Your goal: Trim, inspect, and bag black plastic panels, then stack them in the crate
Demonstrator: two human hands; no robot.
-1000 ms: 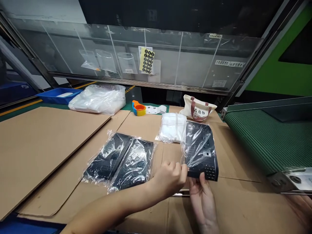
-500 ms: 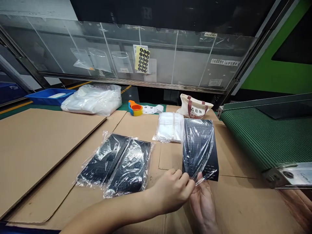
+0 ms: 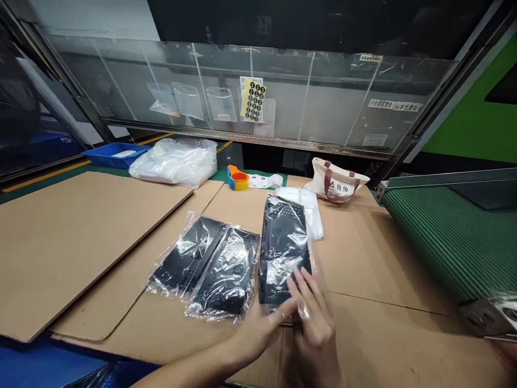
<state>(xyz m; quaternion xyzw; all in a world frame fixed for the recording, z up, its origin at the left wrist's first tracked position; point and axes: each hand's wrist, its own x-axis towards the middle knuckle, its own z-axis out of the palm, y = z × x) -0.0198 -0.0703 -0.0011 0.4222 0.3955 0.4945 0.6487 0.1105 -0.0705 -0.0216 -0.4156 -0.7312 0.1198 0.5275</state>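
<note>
A black perforated part in a clear plastic bag (image 3: pixel 283 248) lies lengthwise on the cardboard (image 3: pixel 363 258), right next to two other bagged black parts (image 3: pixel 189 256) (image 3: pixel 228 272). My left hand (image 3: pixel 262 328) grips its near end from the left, thumb at the bag's edge. My right hand (image 3: pixel 315 323) holds the same end, fingers spread flat over the plastic and a loose flap of bag beside them. The far end of the bagged part overlaps a stack of white plastic bags (image 3: pixel 311 207).
A cloth tote bag (image 3: pixel 337 186), an orange-and-blue tape roll (image 3: pixel 237 179), a big bundle of clear bags (image 3: pixel 173 161) and a blue tray (image 3: pixel 115 153) line the back. A green conveyor belt (image 3: pixel 444 237) runs along the right. A large cardboard sheet (image 3: pixel 81 231) covers the left.
Both hands carried the bagged part leftward from in front of the conveyor and set it beside the two bagged parts. The right hand's fingers now lie on top of it.
</note>
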